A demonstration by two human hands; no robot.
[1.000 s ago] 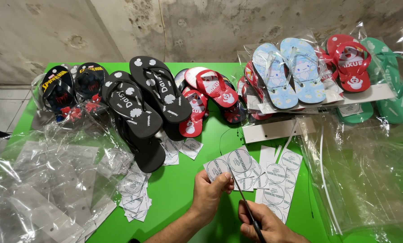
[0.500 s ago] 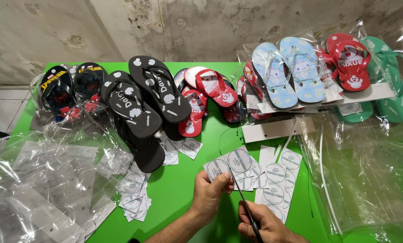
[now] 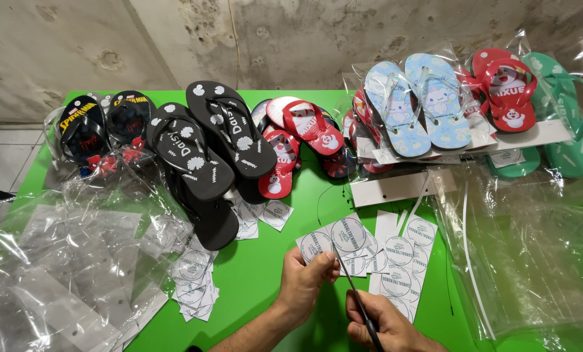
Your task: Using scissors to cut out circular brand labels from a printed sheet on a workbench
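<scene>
Low in the frame, the left hand pinches a sheet of round labels; right hand grips scissors (blades at the sheet) over the green desk.

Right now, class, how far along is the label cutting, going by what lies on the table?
Done: cut round-printed labels lie stacked beside the black sandals. In hand: the left hand holds a label sheet while the right hand works scissors into it. Left: uncut label strips.
</scene>
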